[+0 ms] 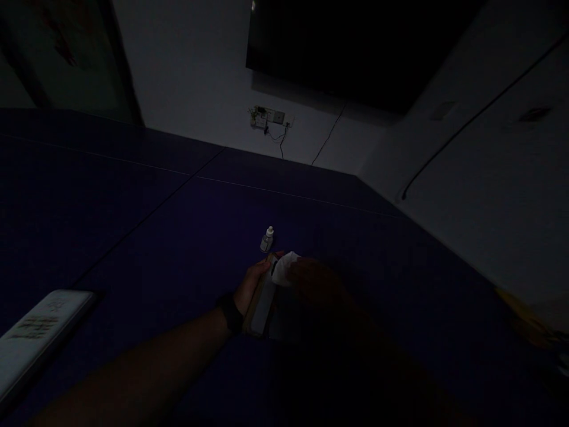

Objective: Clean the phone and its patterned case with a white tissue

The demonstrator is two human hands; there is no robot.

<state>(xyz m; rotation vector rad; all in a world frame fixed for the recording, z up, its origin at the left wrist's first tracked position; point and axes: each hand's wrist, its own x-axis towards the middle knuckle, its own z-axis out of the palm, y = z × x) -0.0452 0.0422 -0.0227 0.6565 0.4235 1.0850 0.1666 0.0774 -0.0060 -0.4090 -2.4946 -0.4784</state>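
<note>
The scene is very dark. My left hand (252, 283), with a dark band at its wrist, is closed around the left side of a flat rectangular object (264, 305) that has a tan edge and a pale face; its kind cannot be made out. In my right hand (311, 280) is a crumpled white cloth or tissue (283, 270), pressed against the far end of that object. Shadow hides most of the right fingers and forearm. Just beyond both hands, a small clear bottle (267, 242) with a white cap stands upright on the dark blue surface (213, 231).
A white padded oblong item (44, 332) with brown marks lies at the lower left. On the far wall are a large black screen (347, 53) and a socket panel (271, 116) with cables. Something yellow (524, 314) lies by the right wall.
</note>
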